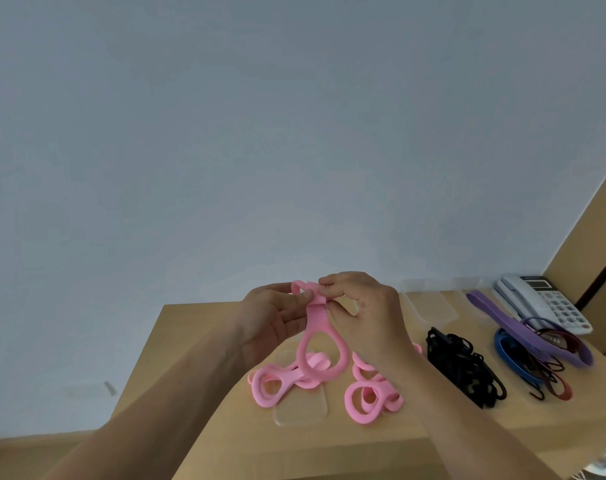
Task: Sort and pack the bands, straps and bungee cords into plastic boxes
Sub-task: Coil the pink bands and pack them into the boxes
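So we had the pink strap (324, 336) lifted above the wooden table (197, 375), left hand (273, 320) and right hand (367, 317) both pinching its folded top end, loop hanging down. More pink straps (367, 396) lay below; black cords (464, 365) and purple band (523, 323) sat further right.

On the table (225, 445), 2 heaps of looped straps are lying at the centre: one (277, 384) at 9 o'clock, the other (372, 398) at 3 o'clock of it. A cord bundle (462, 367) is sitting further toward 3 o'clock, then a pile of bands (540, 351). A telephone (543, 303) is standing behind them at 1 o'clock. Both hands, the left (270, 323) and the right (367, 313), are holding another strap (320, 336) above the heaps.
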`<action>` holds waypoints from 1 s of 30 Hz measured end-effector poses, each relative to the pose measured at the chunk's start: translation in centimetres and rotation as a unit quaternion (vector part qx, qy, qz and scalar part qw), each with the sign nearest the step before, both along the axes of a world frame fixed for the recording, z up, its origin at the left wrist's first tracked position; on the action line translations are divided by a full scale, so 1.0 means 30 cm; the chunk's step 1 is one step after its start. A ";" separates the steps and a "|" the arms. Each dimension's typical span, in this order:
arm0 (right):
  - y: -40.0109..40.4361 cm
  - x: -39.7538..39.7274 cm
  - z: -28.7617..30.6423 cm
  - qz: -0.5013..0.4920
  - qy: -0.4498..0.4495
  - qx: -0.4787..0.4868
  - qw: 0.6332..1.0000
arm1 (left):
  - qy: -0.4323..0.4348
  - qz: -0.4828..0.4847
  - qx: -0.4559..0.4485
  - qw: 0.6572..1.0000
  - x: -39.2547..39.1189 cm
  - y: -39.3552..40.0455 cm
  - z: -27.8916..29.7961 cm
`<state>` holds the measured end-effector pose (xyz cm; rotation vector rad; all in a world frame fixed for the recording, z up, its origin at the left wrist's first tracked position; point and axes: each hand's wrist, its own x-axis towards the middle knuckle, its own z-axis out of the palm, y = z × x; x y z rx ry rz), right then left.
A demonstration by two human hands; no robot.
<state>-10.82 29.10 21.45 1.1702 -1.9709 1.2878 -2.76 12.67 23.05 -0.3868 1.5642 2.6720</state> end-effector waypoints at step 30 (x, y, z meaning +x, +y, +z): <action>0.022 0.022 0.012 0.055 -0.304 -0.001 0.951 | -0.028 -0.088 -0.223 0.971 0.044 0.006 -0.009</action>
